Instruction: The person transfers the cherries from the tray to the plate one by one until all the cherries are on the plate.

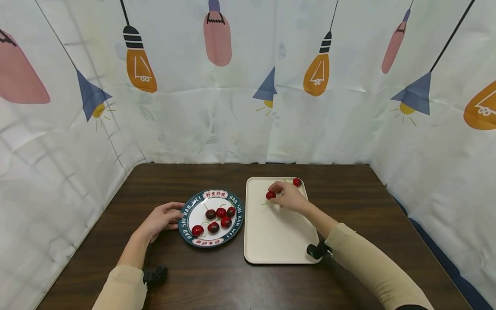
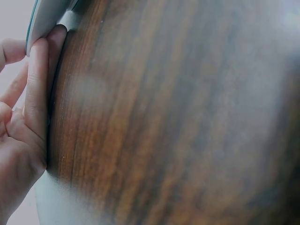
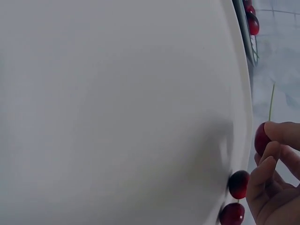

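Note:
My right hand (image 1: 286, 196) pinches a dark red cherry (image 1: 271, 195) by its sides, above the upper part of a cream tray (image 1: 279, 241). In the right wrist view, the held cherry (image 3: 262, 138) has a green stem pointing up, and two more cherries, one a darker cherry (image 3: 239, 184), sit at the tray's edge beside the fingers. The head view shows just one cherry (image 1: 297, 182) at the tray's far right corner. At the left, my left hand (image 1: 164, 219) grips the rim of a green-rimmed white plate (image 1: 190, 206); several stemmed cherries (image 1: 213, 227) lie on it.
The plate stands just left of the tray on a dark brown wooden table (image 1: 205, 280). White patterned curtains (image 1: 217, 125) hang behind the table and along both sides. A black wrist device (image 1: 318, 249) on the right arm is over the tray's lower right corner.

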`<state>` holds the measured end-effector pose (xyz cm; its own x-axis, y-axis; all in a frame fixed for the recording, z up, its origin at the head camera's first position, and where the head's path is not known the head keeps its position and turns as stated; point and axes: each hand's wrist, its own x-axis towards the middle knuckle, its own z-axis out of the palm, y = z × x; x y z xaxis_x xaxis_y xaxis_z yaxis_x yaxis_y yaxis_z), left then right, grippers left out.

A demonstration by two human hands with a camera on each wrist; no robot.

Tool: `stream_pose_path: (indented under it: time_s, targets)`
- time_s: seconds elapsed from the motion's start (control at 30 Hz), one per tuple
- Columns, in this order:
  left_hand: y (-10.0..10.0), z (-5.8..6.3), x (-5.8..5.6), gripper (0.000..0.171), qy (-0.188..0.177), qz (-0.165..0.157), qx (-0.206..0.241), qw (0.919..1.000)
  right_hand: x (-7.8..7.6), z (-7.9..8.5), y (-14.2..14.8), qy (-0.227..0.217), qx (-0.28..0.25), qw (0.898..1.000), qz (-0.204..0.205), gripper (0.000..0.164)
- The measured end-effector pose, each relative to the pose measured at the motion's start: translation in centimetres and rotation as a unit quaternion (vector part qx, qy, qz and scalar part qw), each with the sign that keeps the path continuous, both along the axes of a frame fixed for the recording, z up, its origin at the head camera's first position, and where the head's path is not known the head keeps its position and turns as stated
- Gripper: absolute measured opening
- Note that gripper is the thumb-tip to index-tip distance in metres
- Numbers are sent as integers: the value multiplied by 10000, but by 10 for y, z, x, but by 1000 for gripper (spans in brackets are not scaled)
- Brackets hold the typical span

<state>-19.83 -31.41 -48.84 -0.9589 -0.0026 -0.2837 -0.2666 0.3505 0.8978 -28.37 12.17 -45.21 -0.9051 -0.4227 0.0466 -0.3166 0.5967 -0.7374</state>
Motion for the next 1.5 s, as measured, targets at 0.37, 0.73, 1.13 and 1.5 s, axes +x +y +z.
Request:
stream_pose_path:
  time_s: [0.37,0.73,1.13,1.5]
  targets:
    - [-1,-1,1,54,16,4,5,10000,0,7,-19,-146,-119,9997,147,30]
    - [-2,0,1,54,7,-26,-9,10000,2,14,-45,-175,-181,9987,450,31]
    - [-1,1,1,54,12,-22,-16,10000,9,17,-79,-283,-41,9961,832,30]
    - [1,1,2,54,26,1,-5,10000,16,17,-110,-121,-147,9932,1144,32]
